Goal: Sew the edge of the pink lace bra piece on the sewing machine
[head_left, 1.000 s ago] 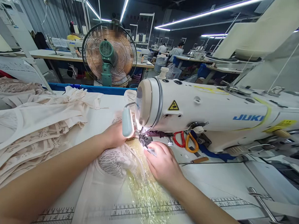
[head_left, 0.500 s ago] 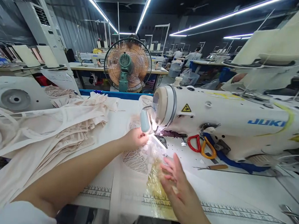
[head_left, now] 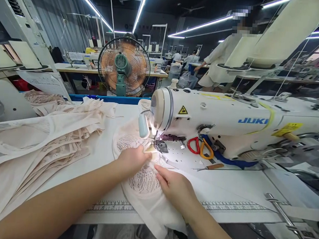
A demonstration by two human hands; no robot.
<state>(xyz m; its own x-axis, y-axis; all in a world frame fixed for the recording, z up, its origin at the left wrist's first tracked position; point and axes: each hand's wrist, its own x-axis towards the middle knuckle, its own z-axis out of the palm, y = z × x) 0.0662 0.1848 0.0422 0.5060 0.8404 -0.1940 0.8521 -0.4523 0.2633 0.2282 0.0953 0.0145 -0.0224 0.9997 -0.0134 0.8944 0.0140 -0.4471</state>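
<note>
A pale pink lace garment piece (head_left: pixel 143 184) lies on the white table in front of a white JUKI sewing machine (head_left: pixel 228 119). My left hand (head_left: pixel 132 159) pinches the fabric edge just left of the presser foot (head_left: pixel 159 146), under the machine's lamp. My right hand (head_left: pixel 173 187) rests on the same piece a little nearer to me, fingers pressing the fabric down. The lace runs under both hands and hangs over the table's front edge.
A pile of similar beige lace pieces (head_left: pixel 42 135) covers the table's left side. Red and orange scissors (head_left: pixel 200 147) and a wooden-handled tool (head_left: pixel 210 166) lie by the machine. A standing fan (head_left: pixel 124 65) is behind. A person (head_left: pixel 220 62) stands at the back right.
The glossy yellowish sheet under the fabric is gone from view. My right hand has come back onto the lace near the foot, and my left hand has shifted its grip by the needle.
</note>
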